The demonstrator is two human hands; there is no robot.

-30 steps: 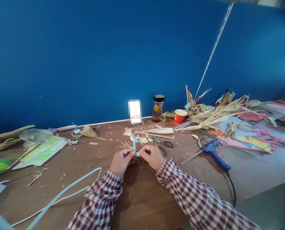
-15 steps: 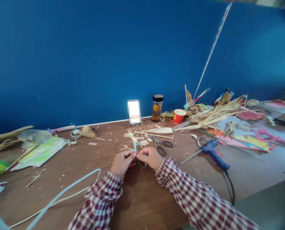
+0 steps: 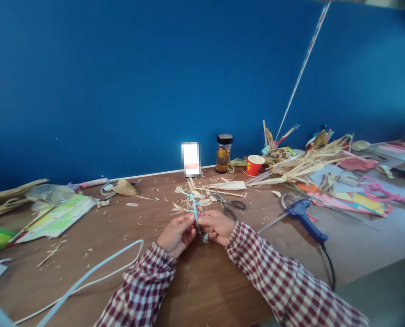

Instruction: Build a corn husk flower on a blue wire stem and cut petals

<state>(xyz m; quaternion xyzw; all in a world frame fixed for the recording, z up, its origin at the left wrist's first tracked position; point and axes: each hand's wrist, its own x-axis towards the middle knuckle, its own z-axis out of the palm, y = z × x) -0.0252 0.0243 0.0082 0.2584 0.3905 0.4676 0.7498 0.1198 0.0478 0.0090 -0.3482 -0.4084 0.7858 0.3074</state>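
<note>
Between my hands stands a thin branch-like stem (image 3: 194, 210) wrapped in light blue tape, with pale corn husk pieces sticking out at its top and side. My left hand (image 3: 177, 235) pinches its lower part between thumb and fingers. From the other side, my right hand (image 3: 217, 227) is closed at the same spot, its fingertips against the stem. Thin wire-like ends hang below the fingers, and a small teal piece (image 3: 206, 237) shows under my right hand. Just beyond that hand lie dark-handled scissors (image 3: 235, 208).
A blue glue gun (image 3: 302, 218) with a black cord lies to the right. Behind stand a lidded jar (image 3: 223, 154) and a red paper cup (image 3: 255, 165), near piled corn husks (image 3: 307, 163). A white cable (image 3: 96, 272) loops at the left. Husk scraps litter the brown table.
The stem has risen slightly and more of its blue-wrapped length shows. My right hand has turned and shifted a little to the right; the wire ends below now show.
</note>
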